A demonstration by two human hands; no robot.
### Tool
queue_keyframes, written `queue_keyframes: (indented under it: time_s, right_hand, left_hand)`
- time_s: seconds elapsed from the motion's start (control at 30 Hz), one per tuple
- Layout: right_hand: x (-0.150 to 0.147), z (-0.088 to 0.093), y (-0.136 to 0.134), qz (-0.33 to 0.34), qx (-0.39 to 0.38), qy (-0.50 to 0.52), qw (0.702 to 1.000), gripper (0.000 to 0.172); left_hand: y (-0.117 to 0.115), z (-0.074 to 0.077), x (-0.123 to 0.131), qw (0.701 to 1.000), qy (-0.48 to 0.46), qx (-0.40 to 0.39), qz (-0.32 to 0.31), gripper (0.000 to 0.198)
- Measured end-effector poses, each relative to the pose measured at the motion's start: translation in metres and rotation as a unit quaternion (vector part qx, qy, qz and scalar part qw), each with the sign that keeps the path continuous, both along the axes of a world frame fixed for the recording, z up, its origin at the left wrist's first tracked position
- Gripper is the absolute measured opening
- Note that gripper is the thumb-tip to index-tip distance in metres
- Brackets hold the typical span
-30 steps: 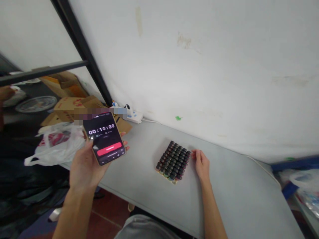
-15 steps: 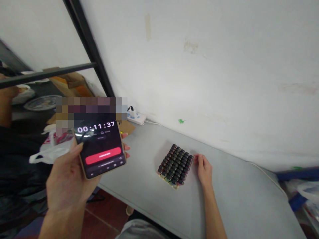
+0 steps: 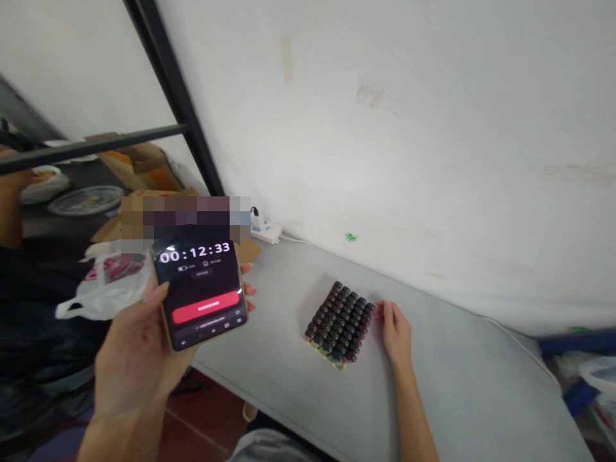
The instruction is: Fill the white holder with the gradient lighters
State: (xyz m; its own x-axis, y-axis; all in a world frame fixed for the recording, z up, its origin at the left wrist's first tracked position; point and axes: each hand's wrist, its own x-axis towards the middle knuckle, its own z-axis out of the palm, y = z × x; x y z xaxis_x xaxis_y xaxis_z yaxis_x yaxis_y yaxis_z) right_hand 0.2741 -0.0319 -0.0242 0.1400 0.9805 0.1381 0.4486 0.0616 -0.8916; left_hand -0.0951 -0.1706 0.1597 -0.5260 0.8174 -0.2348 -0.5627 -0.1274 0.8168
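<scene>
My left hand (image 3: 144, 346) is wrapped round a phone (image 3: 205, 308), held up over the table's left end. Its lit screen shows a timer reading 00:12:33 above a red bar. A block of several small black cylindrical pieces in rows (image 3: 341, 321) sits on the grey table (image 3: 269, 359). My right hand (image 3: 395, 327) rests on the table just right of the block, fingers curled and fingertips at its upper right corner. Whether those fingers hold anything is too small to tell.
A white power strip (image 3: 265, 229) and its cable lie along the wall. At left are a black metal frame (image 3: 192, 135), a white plastic bag (image 3: 113, 282), cardboard boxes (image 3: 144, 160) and another person's arm (image 3: 10, 205). A blue shelf (image 3: 577, 391) stands at right.
My left hand has moved slightly right and down with the phone, and its timer has gone from 00:11:37 to 00:12:33. My right hand and the block look unchanged.
</scene>
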Motion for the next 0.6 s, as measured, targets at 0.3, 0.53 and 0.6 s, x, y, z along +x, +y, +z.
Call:
queue_keyframes:
  time_s: [0.3, 0.53, 0.6]
  right_hand:
    - [0.001, -0.002, 0.002, -0.003, 0.001, -0.004, 1.000, 0.071]
    - [0.001, -0.005, 0.003, -0.004, -0.001, -0.003, 1.000, 0.071]
    - [0.001, -0.005, 0.003, -0.005, 0.000, -0.003, 1.000, 0.070]
  left_hand:
    - [0.005, 0.035, 0.027, 0.997, 0.060, 0.023, 0.032, 0.070]
    - [0.004, 0.027, 0.022, 0.997, 0.063, 0.049, -0.008, 0.089]
    - [0.008, 0.026, 0.021, 0.997, 0.062, 0.045, -0.014, 0.079]
